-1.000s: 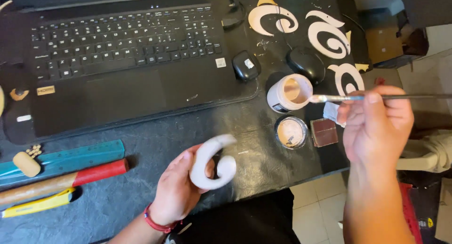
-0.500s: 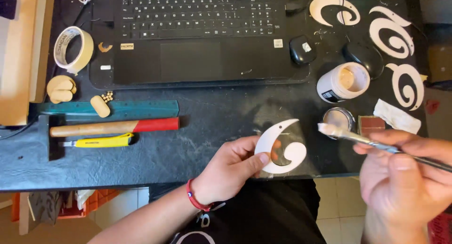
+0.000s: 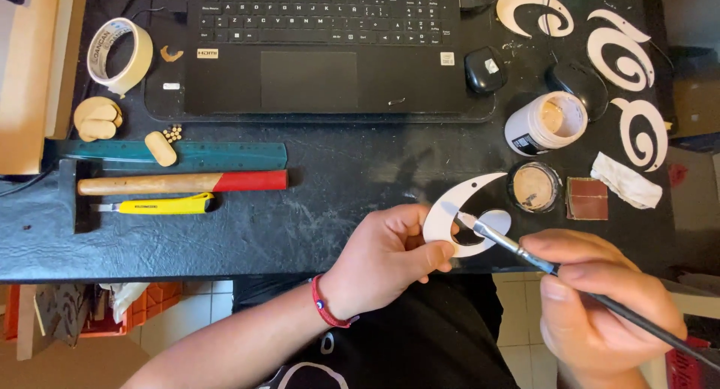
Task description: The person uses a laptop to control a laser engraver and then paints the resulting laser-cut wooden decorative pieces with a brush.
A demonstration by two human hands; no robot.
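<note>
My left hand [image 3: 382,258] pinches a white swirl-shaped cutout [image 3: 459,213] at the front edge of the black table [image 3: 315,216]. In my right hand [image 3: 600,306] is a thin paintbrush [image 3: 510,245] with a black handle, and its tip rests on the cutout's surface. An open white paint jar [image 3: 545,123] stands just behind, with its lid [image 3: 534,186] lying beside the cutout.
Three more white swirl cutouts [image 3: 619,55] lie at the back right. A laptop [image 3: 322,51], a computer mouse [image 3: 577,81], a small brown square [image 3: 586,198] and a rag [image 3: 626,180] are near. At left lie a hammer [image 3: 180,183], yellow knife [image 3: 154,206], ruler [image 3: 217,155] and tape roll [image 3: 118,55].
The brush has come from the paint jar down onto the cutout. My left hand has turned the cutout and holds it closer to the table's edge. The camera view has shifted.
</note>
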